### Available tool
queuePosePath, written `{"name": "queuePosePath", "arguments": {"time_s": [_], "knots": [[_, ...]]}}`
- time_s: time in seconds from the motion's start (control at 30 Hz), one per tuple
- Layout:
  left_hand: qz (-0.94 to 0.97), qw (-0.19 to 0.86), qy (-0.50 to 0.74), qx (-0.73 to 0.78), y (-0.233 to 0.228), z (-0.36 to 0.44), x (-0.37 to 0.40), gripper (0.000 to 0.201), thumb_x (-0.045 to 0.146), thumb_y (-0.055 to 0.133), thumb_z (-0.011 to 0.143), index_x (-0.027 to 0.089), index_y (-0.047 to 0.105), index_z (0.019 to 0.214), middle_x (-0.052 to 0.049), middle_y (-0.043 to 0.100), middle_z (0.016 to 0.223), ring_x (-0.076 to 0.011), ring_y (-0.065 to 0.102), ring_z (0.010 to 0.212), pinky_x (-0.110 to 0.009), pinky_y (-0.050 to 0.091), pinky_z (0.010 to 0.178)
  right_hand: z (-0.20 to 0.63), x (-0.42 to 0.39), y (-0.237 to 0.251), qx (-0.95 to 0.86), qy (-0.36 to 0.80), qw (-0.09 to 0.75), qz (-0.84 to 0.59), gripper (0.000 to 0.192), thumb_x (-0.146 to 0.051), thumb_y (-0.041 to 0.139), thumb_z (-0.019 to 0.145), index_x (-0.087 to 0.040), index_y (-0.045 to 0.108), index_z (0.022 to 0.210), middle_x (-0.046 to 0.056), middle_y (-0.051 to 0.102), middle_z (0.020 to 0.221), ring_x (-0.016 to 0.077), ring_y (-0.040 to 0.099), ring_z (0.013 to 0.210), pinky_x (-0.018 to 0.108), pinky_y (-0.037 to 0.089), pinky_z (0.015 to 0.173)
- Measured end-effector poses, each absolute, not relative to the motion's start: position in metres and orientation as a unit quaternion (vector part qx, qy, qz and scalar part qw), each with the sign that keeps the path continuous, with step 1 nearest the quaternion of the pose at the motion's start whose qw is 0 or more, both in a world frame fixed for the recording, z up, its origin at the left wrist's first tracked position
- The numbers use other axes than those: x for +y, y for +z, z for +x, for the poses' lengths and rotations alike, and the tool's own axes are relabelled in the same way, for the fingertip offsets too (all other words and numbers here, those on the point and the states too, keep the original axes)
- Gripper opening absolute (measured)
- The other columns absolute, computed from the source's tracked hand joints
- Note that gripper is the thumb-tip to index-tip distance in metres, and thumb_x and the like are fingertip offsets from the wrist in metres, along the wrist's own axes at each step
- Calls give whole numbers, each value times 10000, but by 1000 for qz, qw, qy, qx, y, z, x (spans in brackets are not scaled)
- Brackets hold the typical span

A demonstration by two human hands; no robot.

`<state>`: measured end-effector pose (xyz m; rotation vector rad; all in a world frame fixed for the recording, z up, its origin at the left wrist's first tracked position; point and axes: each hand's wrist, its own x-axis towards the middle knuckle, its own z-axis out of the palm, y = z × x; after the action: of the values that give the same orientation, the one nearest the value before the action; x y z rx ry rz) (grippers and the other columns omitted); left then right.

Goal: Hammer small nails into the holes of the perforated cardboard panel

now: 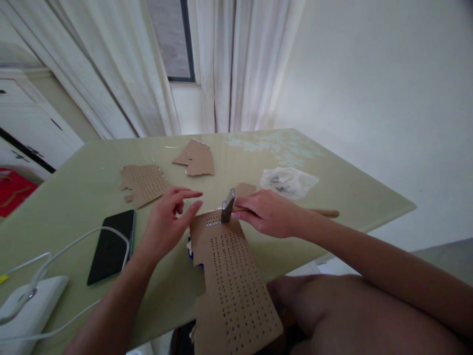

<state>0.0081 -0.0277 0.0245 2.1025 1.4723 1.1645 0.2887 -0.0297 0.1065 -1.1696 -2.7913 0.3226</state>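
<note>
1. Cardboard [231, 281], a long strip full of punched holes, lies with its long axis running from my lap up onto the table [88, 187]; I take it as my landmark.
2. My right hand [268, 213] sits at the strip's far right corner, closed around a hammer [228, 205] high on its wooden handle, the metal head resting on the strip's far edge.
3. My left hand [168, 222] is at the strip's far left corner, open, holding nothing, fingertips just touching the edge.
4. Left of the strip lies a phone [111, 245]; beyond it, cardboard scraps [195, 158].
</note>
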Motion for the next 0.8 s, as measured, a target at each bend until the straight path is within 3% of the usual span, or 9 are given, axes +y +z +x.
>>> {"name": "queuePosePath", "arguments": {"time_s": [0.07, 0.1, 0.17, 0.23, 0.33, 0.5, 0.67, 0.8], "knots": [[703, 67, 362, 609, 19, -7, -16, 321, 412, 597, 1039, 207, 811, 1163, -87, 756, 1106, -200, 623, 737, -351, 516, 737, 288, -29, 105, -918, 110, 50, -379, 314, -356, 553, 1139, -164, 753, 993, 70, 758, 890, 202, 639, 809, 314, 356, 730], [693, 34, 308, 651, 16, -14, -11, 329, 375, 574, 1037, 193, 807, 1180, -116, 768, 1170, -255, 690, 872, -383, 535, 825, 288, -29, 104, -918, 112, 51, -378, 314, -352, 555, 1139, -162, 748, 980, 65, 751, 873, 198, 631, 793, 312, 352, 722], [681, 20, 185, 709, 9, -24, -2, 360, 342, 545, 1034, 163, 798, 1215, -158, 788, 1222, -351, 723, 1094, -442, 545, 945, 289, -28, 104, -917, 117, 54, -378, 311, -336, 558, 1139, -157, 742, 963, 64, 748, 864, 193, 621, 778, 310, 348, 712], [676, 39, 97, 729, 4, -28, 3, 389, 349, 532, 1042, 146, 782, 1259, -170, 798, 1239, -386, 721, 1183, -469, 548, 996, 289, -27, 104, -916, 119, 58, -378, 302, -323, 568, 1135, -153, 742, 954, 69, 755, 880, 192, 620, 780, 310, 348, 713], [683, 53, 48, 727, -1, -25, 6, 366, 347, 527, 1049, 160, 776, 1241, -158, 800, 1252, -379, 733, 1189, -458, 561, 987, 290, -27, 104, -918, 121, 63, -372, 299, -318, 575, 1132, -152, 740, 946, 70, 757, 881, 192, 621, 781, 310, 347, 714], [689, 43, 31, 723, -6, -23, 7, 297, 279, 507, 1041, 161, 780, 1052, -184, 802, 1149, -380, 759, 1100, -439, 569, 906, 293, -29, 106, -921, 103, 59, -372, 311, -328, 570, 1133, -165, 735, 926, 66, 749, 854, 190, 622, 763, 313, 330, 702], [694, 18, 38, 719, -10, -26, 8, 354, 252, 410, 1083, 106, 729, 1131, -235, 773, 1181, -410, 720, 1174, -494, 547, 987, 299, -31, 111, -919, 109, 52, -376, 302, -338, 583, 1125, -162, 747, 943, 62, 737, 834, 187, 611, 753, 304, 333, 686], [708, 21, 39, 705, -12, -24, 9, 268, 275, 515, 1048, 139, 737, 1111, -192, 777, 1179, -376, 720, 1173, -467, 545, 1027, 300, -33, 111, -916, 128, 53, -376, 279, -321, 599, 1118, -162, 759, 954, 60, 737, 843, 180, 610, 756, 298, 340, 689]]}}
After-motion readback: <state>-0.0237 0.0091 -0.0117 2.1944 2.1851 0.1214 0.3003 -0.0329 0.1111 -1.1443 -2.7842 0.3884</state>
